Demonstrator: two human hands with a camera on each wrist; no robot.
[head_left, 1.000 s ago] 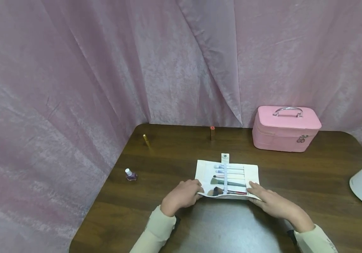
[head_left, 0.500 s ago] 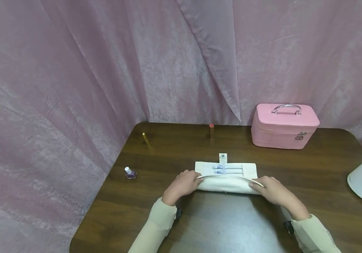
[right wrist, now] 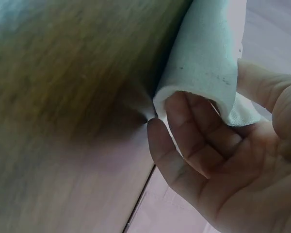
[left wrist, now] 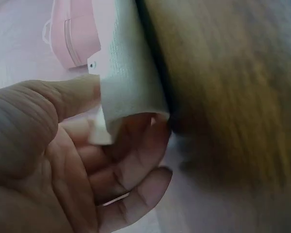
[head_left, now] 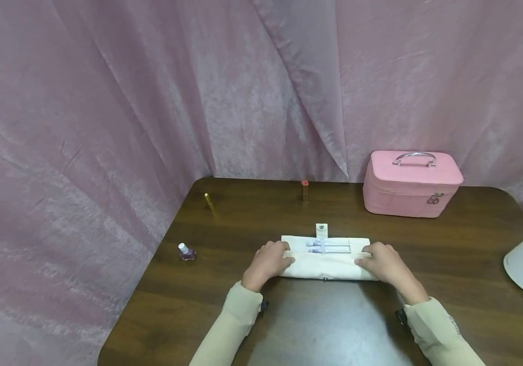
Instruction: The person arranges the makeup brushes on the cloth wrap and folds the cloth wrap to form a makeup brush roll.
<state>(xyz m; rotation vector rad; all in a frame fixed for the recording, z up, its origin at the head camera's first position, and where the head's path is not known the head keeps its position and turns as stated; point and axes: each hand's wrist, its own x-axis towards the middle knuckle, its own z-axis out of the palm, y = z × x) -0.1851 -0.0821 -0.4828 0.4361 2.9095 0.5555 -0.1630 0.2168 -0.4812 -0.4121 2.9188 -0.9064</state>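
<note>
Found the brush roll [head_left: 325, 265] near the middle of the table [head_left: 252, 218], a little toward 6 o'clock, its near edge rolled up and over. Saw two lilac brush handles [head_left: 330, 247] uncovered along the far strip, with the snap tab [head_left: 321, 230] lying flat at 12 o'clock of the roll.

Noted the left hand [head_left: 268, 262] at the roll's 9 o'clock end, fingers curled under the fold and thumb laid on top, pinching the cloth. Confirmed as much in the left wrist view, though blurred. Noted the right hand [head_left: 382, 264] at the 3 o'clock end, gripping likewise, fingers tucked beneath the curl of fabric and thumb over it.

Judged the main risks as follows. Could have rolled crooked if one hand led the other, leaving the snap tab off line with its mate. Could have squeezed a brush out of an open end, since only the ends were held and the middle sagged free. Could have sprung back open on any loosened pinch. Could not tell how firmly the hidden brushes sat in their loops.

Saw little risk from the rest: pink case [head_left: 411, 183] at 1 o'clock, nail polish bottle [head_left: 186, 251] at 9 o'clock, both well apart.
</note>
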